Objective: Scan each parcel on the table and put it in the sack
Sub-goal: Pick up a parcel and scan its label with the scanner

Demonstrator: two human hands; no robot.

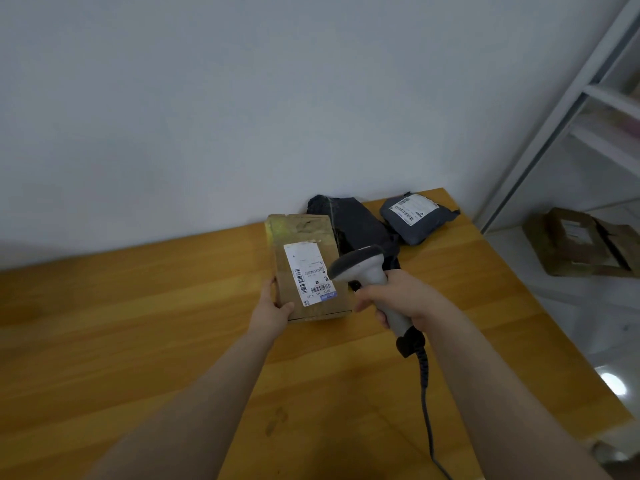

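Main item: cardboard parcel (pixel 304 268), a flat brown box near the middle of the counter (pixel 138 323), with its white shipping label (pixel 310 273) face up and barcodes showing. Gripped at the near left corner by the left hand (pixel 273 308), fingers along the left edge and thumb curled onto the top face. Resting flat or raised a little at the far end: cannot tell.

Tool: barcode scanner (pixel 360 268), grey pistol type, with its dark head just above the label's right edge and aimed down at it. Clasped round the handle by the right hand (pixel 405 299), fingers wrapped fully. Trigger press not discernible. Coiled cable (pixel 426 393) trailing from the handle toward the lower edge of view.

Progress, as judged: scan of this parcel in hand, bagging not yet done. Left on the counter behind it:
- black poly-bag parcel (pixel 353 220), just behind the box and possibly touching it, no label showing
- grey poly-bag parcel (pixel 415 216), label up, near the far right corner and apart from the box

Probably two more scan-and-bag rounds after this one.

Not in view: the sack, so no count of parcels already inside. Label print too small to read. Yellow-green patch on the box's far left corner, perhaps scanner light, uncertain. Cardboard boxes (pixel 581 244) on the floor at right, beside a white shelving frame (pixel 588 98); blurred, part of the task or not unknown.
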